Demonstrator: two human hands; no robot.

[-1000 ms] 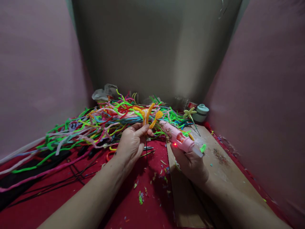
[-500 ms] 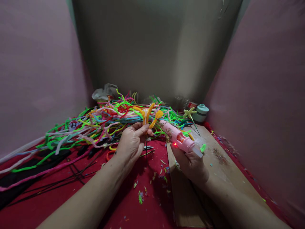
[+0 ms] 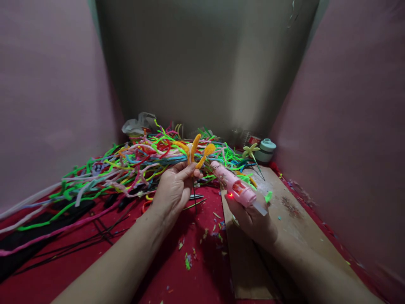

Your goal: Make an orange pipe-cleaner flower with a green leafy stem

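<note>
Pinched between the thumb and fingers of my left hand [image 3: 177,185] is an orange pipe-cleaner flower [image 3: 196,147], its petals spreading upward and a thin dark stem hanging below. My right hand [image 3: 253,217] is wrapped round a pink glue gun [image 3: 236,183] with a red light lit and a clear glue stick poking out of its rear end. The gun's nozzle end points toward the flower, a short way to its right; I cannot tell whether it touches. Behind the flower lies a big heap of colourful pipe cleaners [image 3: 126,164].
A cardboard sheet [image 3: 303,223] lies on the red cloth [image 3: 202,278] at the right. At its far end are a pale yellow flower [image 3: 251,150] and a light-green jar [image 3: 266,150]. Dark stems [image 3: 104,228] and fuzzy scraps lie on the cloth. Pink walls rise on both sides.
The orange flower has shifted slightly left and tilted a little. My right hand and the glue gun have moved slightly left and down.
</note>
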